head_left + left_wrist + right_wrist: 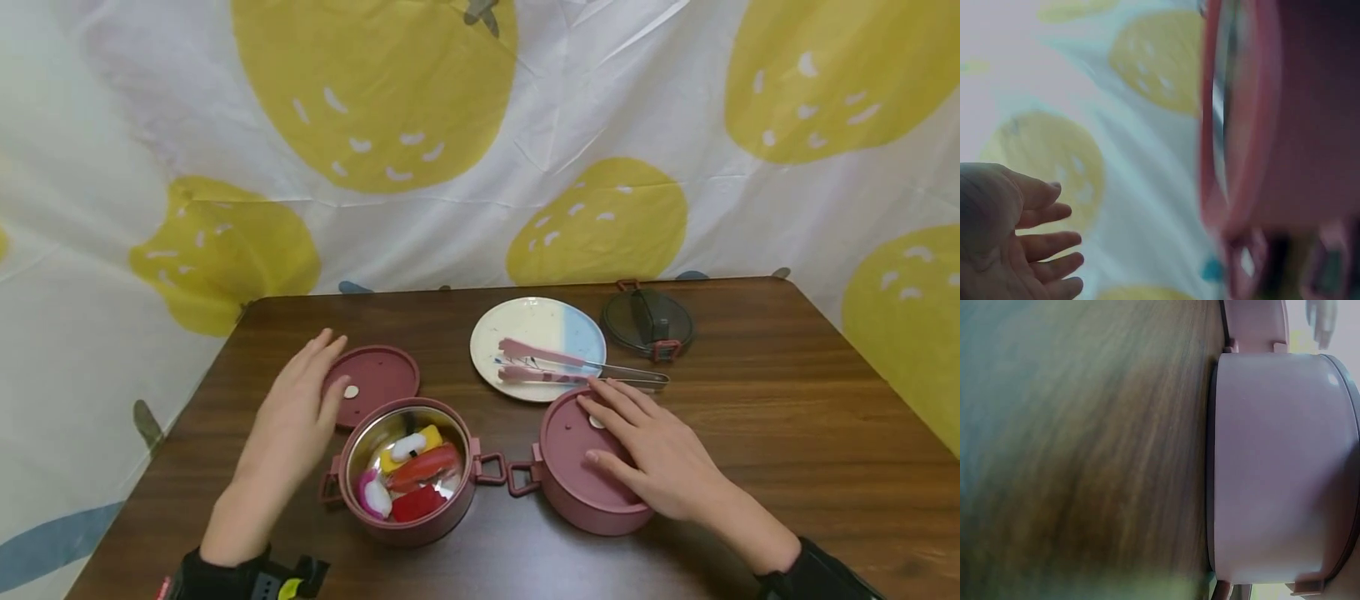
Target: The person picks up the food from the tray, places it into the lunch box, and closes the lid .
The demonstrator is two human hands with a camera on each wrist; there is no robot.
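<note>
My left hand (292,425) is held with fingers extended beside an uncovered pink pot (450,522), holding nothing. In the left wrist view its fingers are loosely spread, apart from the pot wall (1316,137). Inside the pot lie toy food pieces: a red lobster-like one (423,468), a yellow and white one (407,447), a red block (417,503) and a pink and white piece (375,497). My right hand (660,454) rests with outstretched fingers on the lid (564,458) of a second pink pot (600,522), partly covering it.
A round pink lid (388,375) lies behind the uncovered pot, partly overlapped by my left hand. Pink-tipped tongs (547,354) lie across a white and blue plate (510,321). A dark see-through lid with pink clips (618,325) sits at the back right. A fruit-print cloth (420,242) hangs behind the table.
</note>
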